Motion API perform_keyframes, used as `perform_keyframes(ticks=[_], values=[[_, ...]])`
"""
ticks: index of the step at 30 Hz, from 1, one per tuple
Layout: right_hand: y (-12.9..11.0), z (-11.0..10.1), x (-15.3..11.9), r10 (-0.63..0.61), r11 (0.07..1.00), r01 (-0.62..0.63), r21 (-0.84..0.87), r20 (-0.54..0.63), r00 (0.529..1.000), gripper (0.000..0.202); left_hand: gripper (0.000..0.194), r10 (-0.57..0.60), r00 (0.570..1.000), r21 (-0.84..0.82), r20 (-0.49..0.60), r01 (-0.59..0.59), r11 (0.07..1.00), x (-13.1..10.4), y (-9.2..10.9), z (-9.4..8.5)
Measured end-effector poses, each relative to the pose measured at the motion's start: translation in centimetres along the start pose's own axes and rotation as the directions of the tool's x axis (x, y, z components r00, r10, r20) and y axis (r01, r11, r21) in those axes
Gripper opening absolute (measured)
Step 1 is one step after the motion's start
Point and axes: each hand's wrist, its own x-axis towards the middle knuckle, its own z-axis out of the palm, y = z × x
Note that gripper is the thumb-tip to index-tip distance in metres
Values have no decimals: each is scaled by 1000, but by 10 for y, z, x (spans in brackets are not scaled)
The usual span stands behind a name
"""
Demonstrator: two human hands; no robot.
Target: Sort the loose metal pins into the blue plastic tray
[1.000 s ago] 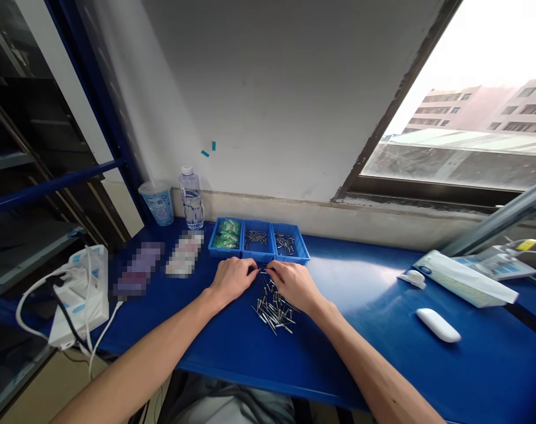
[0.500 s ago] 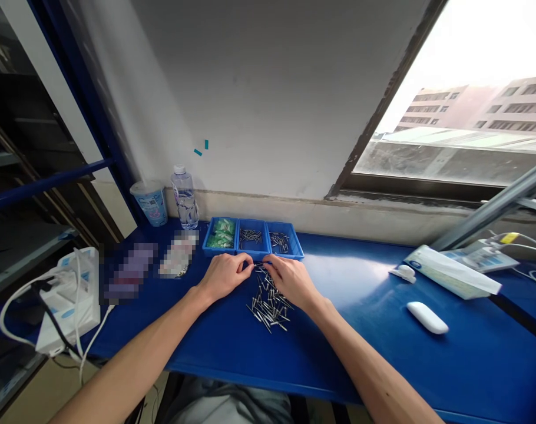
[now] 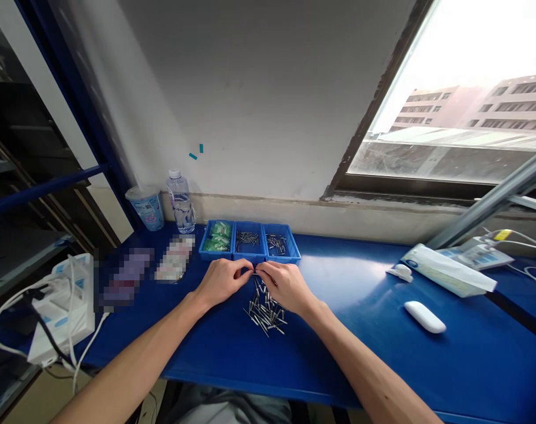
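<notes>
My left hand (image 3: 224, 279) and my right hand (image 3: 285, 285) meet fingertip to fingertip just in front of the blue bins. Both are closed in a pinch on a thin metal rivet, mostly hidden by the fingers. Under and in front of my right hand lies a loose pile of silver rivets (image 3: 266, 315) on the blue table. Of the three joined bins, the left bin (image 3: 215, 257) holds green-tinted plastic packets (image 3: 218, 235). More rivets lie in the middle bin (image 3: 249, 257) and in the right bin (image 3: 294, 257).
A water bottle (image 3: 181, 203) and a blue cup (image 3: 146, 209) stand at the back left. White power strips (image 3: 67, 312) with cables lie at the left edge. On the right are a white oval case (image 3: 424, 317), a soft packet (image 3: 447, 271) and a metal strut (image 3: 484, 203).
My hands have drawn closer together, the right shifting slightly left, with fingertips now meeting. The camera view has moved a little. The pile looks much the same.
</notes>
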Motion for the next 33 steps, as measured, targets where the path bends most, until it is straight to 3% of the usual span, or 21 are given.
perform_keyframes(ticks=[5,15,26,33], values=[[-1,0,0,-17,1000,17,-3,16,1000,22,7,71,997,-57,4,-71,996,0,-1,0],[-3,3,1,-56,998,57,-6,118,991,13,2,114,993,-207,43,-103,973,-2,1,-2],[-4,3,1,-56,998,55,12,82,995,12,6,114,992,-241,57,-97,966,-1,0,-1],[-6,4,0,20,997,-23,78,39,999,8,10,111,993,-251,36,-99,963,0,3,-4]])
